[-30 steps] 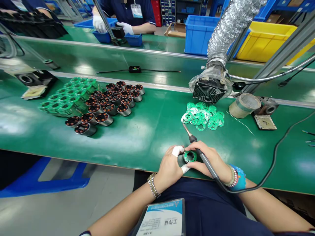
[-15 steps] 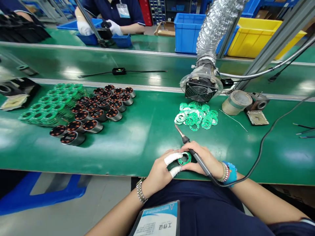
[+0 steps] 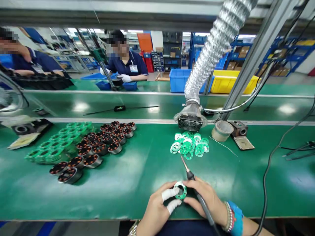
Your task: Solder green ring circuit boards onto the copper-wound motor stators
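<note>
A ring-shaped green circuit board [image 3: 181, 194] is pinched in my left hand [image 3: 155, 205], whose thumb and index finger wear white finger covers. My right hand [image 3: 209, 196] holds a soldering iron [image 3: 202, 201] across it, the tip pointing away toward a loose pile of green ring boards [image 3: 189, 144]. The right thumb and fingers are curved around the ring's right side, with the index fingertip at its edge. Whether anything sits beneath the ring is hard to make out.
Copper-wound motor stators [image 3: 92, 161] stand in rows at left, beside stacked green boards [image 3: 57, 141]. A fume fan [image 3: 189, 123] hangs from a foil duct [image 3: 209, 49] above the pile. A round tub [image 3: 221, 131] and an iron stand [image 3: 239, 129] are at right. Two co-workers sit across.
My view has tipped upward, so the bench sits lower in the picture and more of the room shows. The ring appears turned between my fingers; the iron stays in my right hand.
</note>
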